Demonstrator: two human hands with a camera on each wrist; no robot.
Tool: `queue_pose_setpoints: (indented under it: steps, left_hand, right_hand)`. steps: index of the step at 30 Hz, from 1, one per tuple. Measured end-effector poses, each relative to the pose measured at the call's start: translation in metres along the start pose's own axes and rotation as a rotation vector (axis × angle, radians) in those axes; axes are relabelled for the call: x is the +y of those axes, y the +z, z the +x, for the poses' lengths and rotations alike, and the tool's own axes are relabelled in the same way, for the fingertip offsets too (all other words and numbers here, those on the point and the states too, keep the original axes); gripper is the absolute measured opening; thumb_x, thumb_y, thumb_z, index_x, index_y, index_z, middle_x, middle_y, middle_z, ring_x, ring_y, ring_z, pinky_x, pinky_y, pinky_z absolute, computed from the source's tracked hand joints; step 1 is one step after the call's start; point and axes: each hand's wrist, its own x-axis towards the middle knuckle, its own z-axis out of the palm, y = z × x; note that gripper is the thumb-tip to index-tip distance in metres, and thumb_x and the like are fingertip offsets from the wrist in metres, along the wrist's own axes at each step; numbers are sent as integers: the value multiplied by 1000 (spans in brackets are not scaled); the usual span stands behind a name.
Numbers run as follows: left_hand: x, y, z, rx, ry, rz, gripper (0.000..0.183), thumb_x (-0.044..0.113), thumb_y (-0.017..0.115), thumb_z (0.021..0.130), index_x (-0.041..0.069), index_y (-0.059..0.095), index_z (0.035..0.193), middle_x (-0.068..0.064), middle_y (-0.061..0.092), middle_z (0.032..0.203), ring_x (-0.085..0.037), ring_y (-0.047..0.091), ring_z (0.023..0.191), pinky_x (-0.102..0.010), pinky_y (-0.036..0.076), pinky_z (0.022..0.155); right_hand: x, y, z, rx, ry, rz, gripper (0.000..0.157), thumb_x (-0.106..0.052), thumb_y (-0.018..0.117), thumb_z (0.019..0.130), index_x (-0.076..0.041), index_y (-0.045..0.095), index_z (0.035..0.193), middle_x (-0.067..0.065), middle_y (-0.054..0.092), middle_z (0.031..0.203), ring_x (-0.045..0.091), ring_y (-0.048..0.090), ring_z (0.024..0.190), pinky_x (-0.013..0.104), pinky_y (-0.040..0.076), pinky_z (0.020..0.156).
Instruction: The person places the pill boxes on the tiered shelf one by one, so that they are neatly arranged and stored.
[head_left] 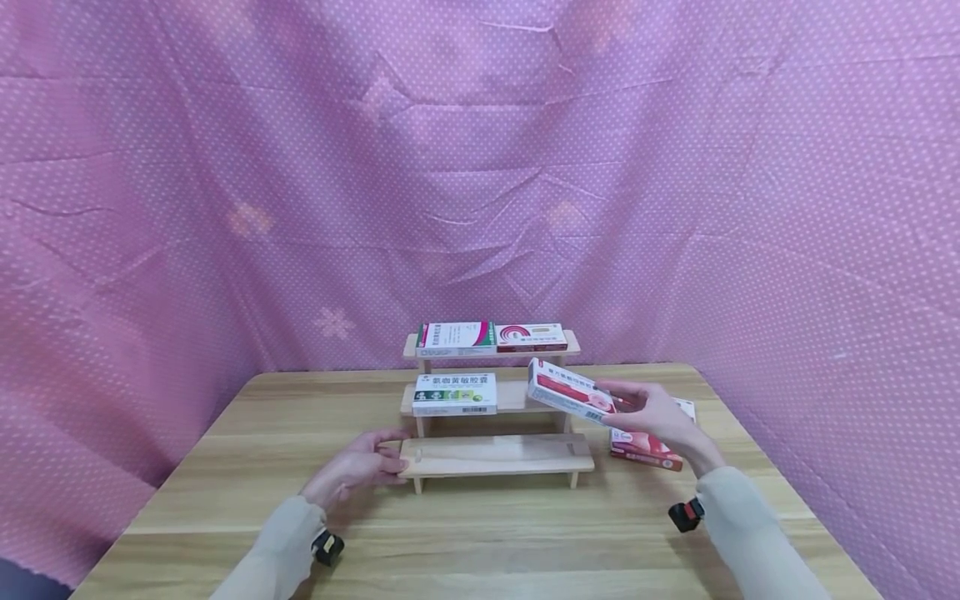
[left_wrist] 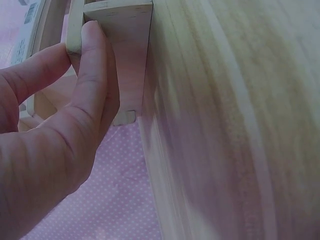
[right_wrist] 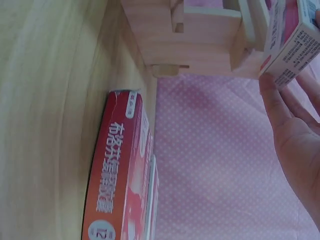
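In the head view a three-tier wooden stand (head_left: 498,454) is on the table. My left hand (head_left: 362,467) pinches the left end of its lowest board, thumb on one side and fingers on the other in the left wrist view. My right hand (head_left: 654,415) grips a white and red medicine box (head_left: 572,390), held tilted at the right part of the middle tier; whether it touches the board I cannot tell. A white and green medicine box (head_left: 455,395) lies on that tier's left. On the top tier are a white, green and magenta box (head_left: 456,336) and a white and red box (head_left: 531,336), side by side.
Right of the stand, partly behind my right hand, a red and pink medicine box (right_wrist: 117,170) lies on the wooden table (head_left: 480,542), with a white box (head_left: 686,408) beyond it. A pink dotted cloth (head_left: 480,167) hangs behind the table and along its sides.
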Motion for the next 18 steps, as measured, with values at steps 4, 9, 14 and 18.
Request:
queue_pose_setpoints:
  steps: [4,9,14,18]
  left_hand:
    - [1,1,0,4,4,18,69,-6,59,88,-12,24,148,-28,57,117,-25,67,93,-41,59,91]
    - [2,1,0,3,8,35,69,-5,59,88,-11,24,148,-29,57,118,-25,67,93,-41,59,90]
    - [1,2,0,11,3,33,68,-7,59,88,-13,26,147,-28,58,114,-23,66,90,-41,60,88]
    - [1,2,1,15,4,31,69,-9,60,87,-13,26,146,-27,59,111,-23,66,90,-39,61,87]
  right_hand:
    - [-1,3,8,-3,22,-21,73,-18,79,81,-4,46,145,24,47,146,36,47,135,27,55,96]
    - [-5,3,18,-8,38,-111,74,-28,81,80,-9,48,144,20,46,149,39,39,140,39,48,107]
    - [-10,5,25,-15,23,-151,75,-29,82,79,-11,49,144,16,44,151,38,37,141,46,38,113]
    - [-13,7,30,-44,-2,-154,75,-24,82,79,-8,48,144,16,42,153,37,36,142,47,35,115]
